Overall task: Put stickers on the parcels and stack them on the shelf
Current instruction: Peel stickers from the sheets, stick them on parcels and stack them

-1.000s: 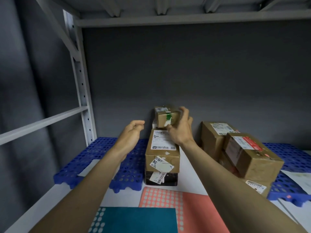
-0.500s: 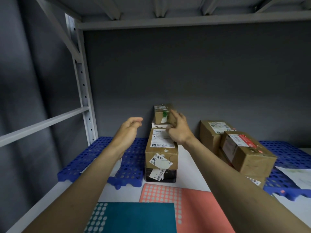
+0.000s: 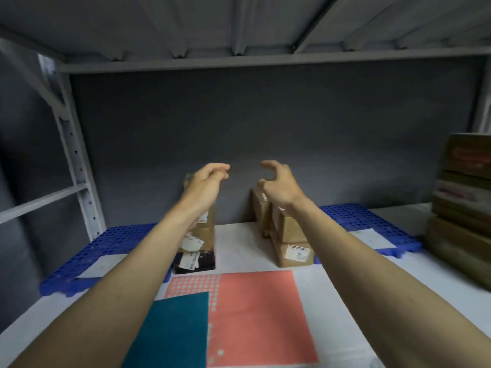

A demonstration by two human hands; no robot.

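Cardboard parcels (image 3: 203, 235) behind left hand (image 3: 206, 183)

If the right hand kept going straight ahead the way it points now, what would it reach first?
Probably the dark grey back wall of the shelf. The right hand is raised above the cardboard parcels behind it, fingers loosely curled and empty, so nothing seems to lie between, though depth is hard to judge here.

Storeroom: metal shelf (image 3: 265, 59); parcels (image 3: 292, 229)

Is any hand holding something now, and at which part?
Nothing is held. The left hand and the right hand are both raised with loosely curled, empty fingers.
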